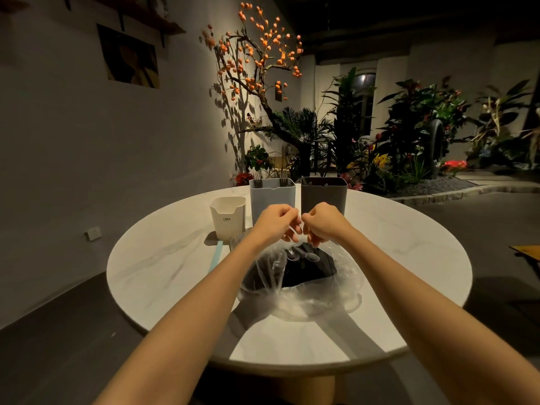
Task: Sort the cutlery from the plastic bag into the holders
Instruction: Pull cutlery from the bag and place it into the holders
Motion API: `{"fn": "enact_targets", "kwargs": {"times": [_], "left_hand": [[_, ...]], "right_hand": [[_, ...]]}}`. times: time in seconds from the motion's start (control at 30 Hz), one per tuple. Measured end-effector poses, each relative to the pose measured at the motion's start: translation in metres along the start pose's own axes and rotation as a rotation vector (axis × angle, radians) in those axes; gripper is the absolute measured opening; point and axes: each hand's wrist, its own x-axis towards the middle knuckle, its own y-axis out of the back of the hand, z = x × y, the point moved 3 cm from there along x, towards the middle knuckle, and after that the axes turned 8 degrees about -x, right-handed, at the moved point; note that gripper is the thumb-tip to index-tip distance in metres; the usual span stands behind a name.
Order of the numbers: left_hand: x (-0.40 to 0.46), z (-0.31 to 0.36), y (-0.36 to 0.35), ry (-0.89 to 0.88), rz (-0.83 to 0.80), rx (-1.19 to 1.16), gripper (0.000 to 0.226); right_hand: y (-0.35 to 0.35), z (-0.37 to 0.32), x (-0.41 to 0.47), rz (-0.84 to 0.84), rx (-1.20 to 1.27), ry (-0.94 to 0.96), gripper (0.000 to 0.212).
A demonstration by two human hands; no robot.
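Round marble table (394, 229), cream holder (227, 217) marked "CRBW", L hand (276, 222) & R hand (320, 222) pinching clear spoons (293, 229) over plastic bag (301, 287)

A crumpled clear plastic bag (298, 290) lay open at the centre of the round white marble table, toward 6 o'clock of the holders, with black cutlery (309, 267) heaped inside and 2 clear plastic spoons (304, 256) resting on top. 3 upright holders stood at the table's 12 o'clock edge: a small cream plastic holder (228, 216) at the 10 o'clock end, a taller pale grey square holder (272, 200) in the middle with fork tines (270, 179) showing above its rim, and a dark grey square holder (323, 194) just beside it toward 2 o'clock.
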Motion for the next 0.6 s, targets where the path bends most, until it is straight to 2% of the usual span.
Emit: {"fn": "enact_targets", "kwargs": {"times": [0.07,0.13,0.23,0.3,0.43,0.6], "left_hand": [[-0.001,-0.006,-0.004,0.011,-0.016,0.027,0.029],[-0.001,-0.011,-0.008,0.016,-0.028,0.114,0.029],[0.001,-0.019,-0.012,0.010,-0.062,0.303,0.028],[0.003,-0.025,-0.013,0.005,-0.083,0.435,0.027],[0.008,-0.036,-0.011,-0.002,-0.068,0.521,0.030],[0.012,-0.049,-0.012,-0.005,-0.063,0.524,0.034]], "right_hand": [[-0.006,0.004,-0.002,-0.108,-0.075,-0.060,0.045],[-0.010,0.006,-0.006,-0.185,-0.165,-0.109,0.033],[-0.010,0.010,-0.010,-0.154,-0.374,-0.104,0.013],[-0.009,0.012,-0.011,-0.107,-0.478,-0.096,0.007],[-0.013,0.021,-0.006,-0.157,-0.486,-0.112,0.021],[-0.022,0.018,0.004,-0.244,-0.424,-0.023,0.030]]}}
